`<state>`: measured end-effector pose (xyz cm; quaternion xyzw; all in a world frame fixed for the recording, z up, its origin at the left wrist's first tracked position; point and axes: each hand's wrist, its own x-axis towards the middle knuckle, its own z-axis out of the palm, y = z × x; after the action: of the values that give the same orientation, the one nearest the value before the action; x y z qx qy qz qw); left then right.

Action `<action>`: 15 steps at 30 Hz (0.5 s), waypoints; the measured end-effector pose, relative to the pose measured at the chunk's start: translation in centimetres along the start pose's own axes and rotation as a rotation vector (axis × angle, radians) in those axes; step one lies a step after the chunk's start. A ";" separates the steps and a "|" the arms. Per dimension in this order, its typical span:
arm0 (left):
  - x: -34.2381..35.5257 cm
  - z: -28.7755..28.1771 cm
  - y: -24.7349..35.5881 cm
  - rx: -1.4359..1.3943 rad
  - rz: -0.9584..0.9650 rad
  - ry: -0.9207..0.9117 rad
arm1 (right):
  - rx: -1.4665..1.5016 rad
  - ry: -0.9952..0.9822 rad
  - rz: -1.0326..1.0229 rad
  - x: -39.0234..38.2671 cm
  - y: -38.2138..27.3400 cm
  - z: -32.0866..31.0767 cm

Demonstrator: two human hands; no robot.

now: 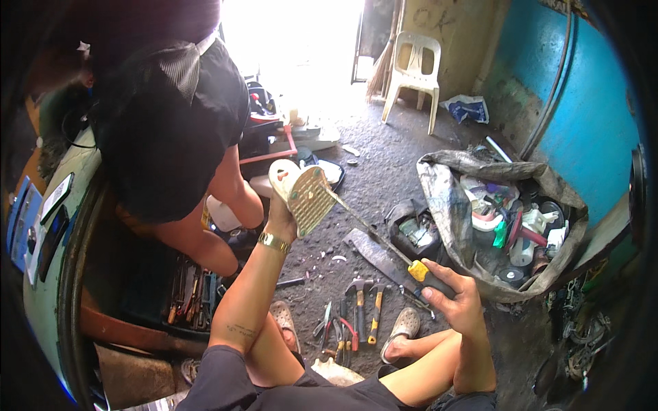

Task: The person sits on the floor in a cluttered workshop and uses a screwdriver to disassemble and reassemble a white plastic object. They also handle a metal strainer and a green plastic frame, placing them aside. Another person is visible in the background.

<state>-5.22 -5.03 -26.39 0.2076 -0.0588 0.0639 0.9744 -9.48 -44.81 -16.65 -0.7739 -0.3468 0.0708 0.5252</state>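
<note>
In my raised left hand (279,214) is a cream-coloured, plate-like piece (310,200) with rows of small marks and a hole in its rounded upper end. My fingers are mostly behind it. My right hand (460,299) is closed round the black and yellow handle of a long screwdriver (417,271). Its shaft points up and left, and the far end meets the piece's right edge; whether it touches or passes behind, I cannot tell. Between my feet lie two hammers (375,312) and several pliers (327,322).
A large grey sack (435,198) full of plastic scrap stands open on the right. Beside it are a small black bag (404,214) and a flat metal blade (373,253). Another person (171,137) bends over at the left, close by. A white plastic chair (413,72) stands farther back.
</note>
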 end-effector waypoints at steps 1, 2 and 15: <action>-0.2 0.3 -0.8 0.026 0.010 -0.121 | 0.031 0.039 0.006 -0.3 -0.2 -0.1; 0.2 0.5 -2.1 0.056 -0.011 -0.067 | 0.060 0.117 0.023 0.2 0.4 0.5; -2.7 5.5 -17.5 0.469 -0.220 0.153 | -0.077 0.840 -0.395 10.9 4.4 5.3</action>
<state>-5.77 -23.43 -28.69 0.4274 0.0543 -0.0150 0.9023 -1.79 -35.00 -20.04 -0.6735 -0.2470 -0.3630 0.5946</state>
